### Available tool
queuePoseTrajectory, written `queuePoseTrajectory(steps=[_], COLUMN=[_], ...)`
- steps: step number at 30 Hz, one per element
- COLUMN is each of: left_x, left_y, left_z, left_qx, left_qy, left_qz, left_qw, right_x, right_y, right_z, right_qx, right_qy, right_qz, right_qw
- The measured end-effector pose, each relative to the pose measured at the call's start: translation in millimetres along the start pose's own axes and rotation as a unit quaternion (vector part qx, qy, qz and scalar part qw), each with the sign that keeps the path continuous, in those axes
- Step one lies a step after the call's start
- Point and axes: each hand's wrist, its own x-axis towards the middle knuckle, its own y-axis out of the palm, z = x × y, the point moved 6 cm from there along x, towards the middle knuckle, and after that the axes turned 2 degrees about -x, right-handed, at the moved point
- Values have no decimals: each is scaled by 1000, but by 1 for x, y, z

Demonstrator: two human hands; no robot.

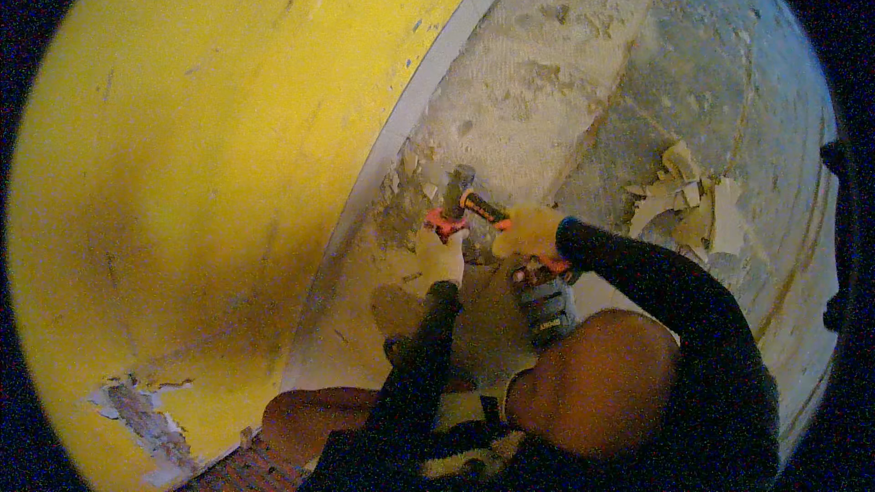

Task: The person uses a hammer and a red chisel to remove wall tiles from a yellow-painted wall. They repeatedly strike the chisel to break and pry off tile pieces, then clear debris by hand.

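My right hand (530,232), apparently in a pale work glove, grips the black-and-orange handle of a club hammer (462,181). The grey hammer head is at or just above a red hand guard (448,222), seemingly that of a chisel. Around the tool, below this guard, my left hand (441,256) is closed, also apparently gloved. The tool's lower end is hidden. Beneath both hands lies the rough, chipped floor, close to the foot of a yellow wall (225,150).
A grey item bearing writing (547,307), of unclear kind, stands by my bent right knee (595,383). Broken flat pieces (683,205) lie in a heap at the right. A pale strip (403,116) edges the wall. Damaged plaster (147,424) shows at the lower left.
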Motion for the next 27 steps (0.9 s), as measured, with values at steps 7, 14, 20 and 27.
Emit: queuePoseTrajectory(steps=[7,14,20,27], left_x=[9,39,17,-3], left_y=[1,-25,-42,-88], left_z=[14,53,63,30], left_qx=[20,55,-256,-126], left_qy=[-4,61,-211,-150], left_qz=[72,106,207,143], left_qw=[997,991,921,970], right_x=[-17,-4,-40,11], right_y=[-91,-77,-56,52], right_z=[20,-34,17,94], right_qx=[-5,67,-222,-186], right_qy=[-1,55,46,-144], right_qz=[-223,-210,-457,-143], right_qw=[975,974,860,961])
